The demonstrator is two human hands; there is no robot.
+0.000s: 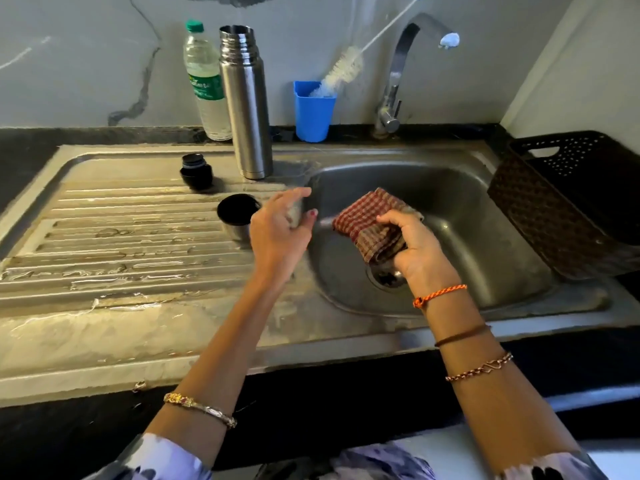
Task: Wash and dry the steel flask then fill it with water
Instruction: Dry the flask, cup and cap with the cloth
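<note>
The steel flask (246,109) stands upright and uncapped at the back of the drainboard (104,216), beside the sink basin (485,220). Its black stopper (196,172) sits to its left. The flask's steel cup lid (235,216) stands mouth up in front of it. My left hand (278,233) hovers just right of the cup lid with fingers extended; it is motion-blurred and seems to hold nothing. Over the basin, my right hand (419,251) grips a bunched red-and-brown checked cloth (367,220).
A plastic water bottle (204,81) stands behind the flask by the wall. A blue cup (313,112) holds a white bottle brush (346,69). The tap (394,81) arches over the basin, not running. A dark woven basket (568,202) sits at the right. The drainboard is wet.
</note>
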